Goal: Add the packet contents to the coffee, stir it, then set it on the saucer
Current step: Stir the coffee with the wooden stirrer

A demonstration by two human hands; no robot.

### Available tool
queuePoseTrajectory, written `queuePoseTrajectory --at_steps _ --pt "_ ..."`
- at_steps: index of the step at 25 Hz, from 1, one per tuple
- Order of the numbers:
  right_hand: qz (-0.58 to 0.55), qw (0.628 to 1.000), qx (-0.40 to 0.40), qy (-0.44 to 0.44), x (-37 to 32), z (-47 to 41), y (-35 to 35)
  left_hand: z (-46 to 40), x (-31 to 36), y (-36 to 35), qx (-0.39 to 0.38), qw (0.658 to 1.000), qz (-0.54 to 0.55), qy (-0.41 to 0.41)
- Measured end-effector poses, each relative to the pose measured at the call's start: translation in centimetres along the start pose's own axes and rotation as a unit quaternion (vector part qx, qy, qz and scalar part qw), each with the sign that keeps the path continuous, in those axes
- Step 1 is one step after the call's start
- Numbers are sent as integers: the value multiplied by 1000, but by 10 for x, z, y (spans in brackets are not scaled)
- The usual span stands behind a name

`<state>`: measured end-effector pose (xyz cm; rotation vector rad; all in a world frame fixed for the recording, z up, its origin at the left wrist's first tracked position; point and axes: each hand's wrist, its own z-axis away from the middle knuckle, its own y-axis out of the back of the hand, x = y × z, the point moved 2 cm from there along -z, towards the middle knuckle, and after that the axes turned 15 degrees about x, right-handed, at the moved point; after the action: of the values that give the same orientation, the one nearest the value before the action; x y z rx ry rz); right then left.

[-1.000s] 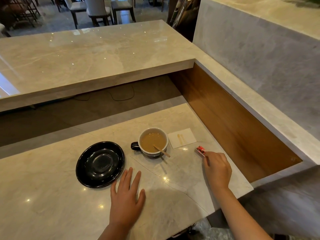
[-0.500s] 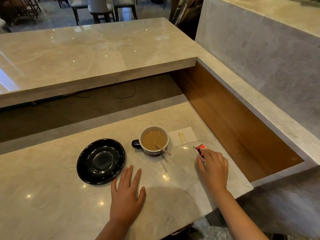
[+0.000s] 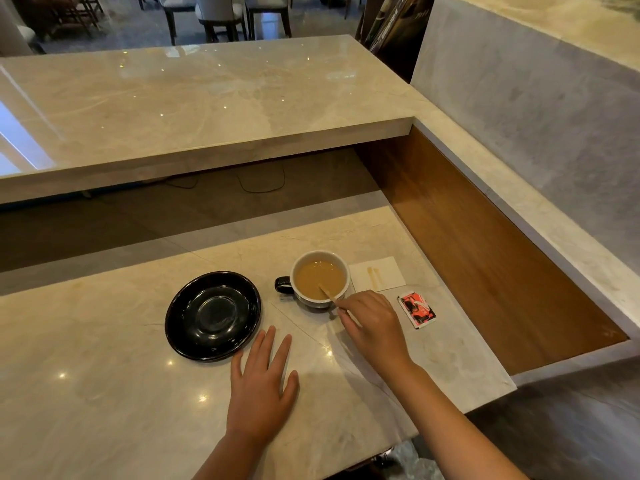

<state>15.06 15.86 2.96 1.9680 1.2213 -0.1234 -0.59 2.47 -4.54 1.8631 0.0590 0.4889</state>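
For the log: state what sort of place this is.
Probably a café or hotel lounge bar: a raised marble counter, dining chairs on the floor beyond it, and a coffee cup beside a black saucer.

place: café or hotel bar | evidence: two-tier marble counter [image 3: 194,109]; dining chairs [image 3: 221,15] beyond

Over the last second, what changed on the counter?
The right hand let go of the red sachet, now lying flat on the marble counter, and moved left to pinch the wooden stirrer in the white coffee cup. Left hand, black saucer and paper napkin unchanged.
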Motion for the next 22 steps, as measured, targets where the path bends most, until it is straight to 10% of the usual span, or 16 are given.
queuePoseTrajectory --at_steps 22 --pt "-143 952 -72 -261 20 -57 17 0 0 2 4 1000 9 8"
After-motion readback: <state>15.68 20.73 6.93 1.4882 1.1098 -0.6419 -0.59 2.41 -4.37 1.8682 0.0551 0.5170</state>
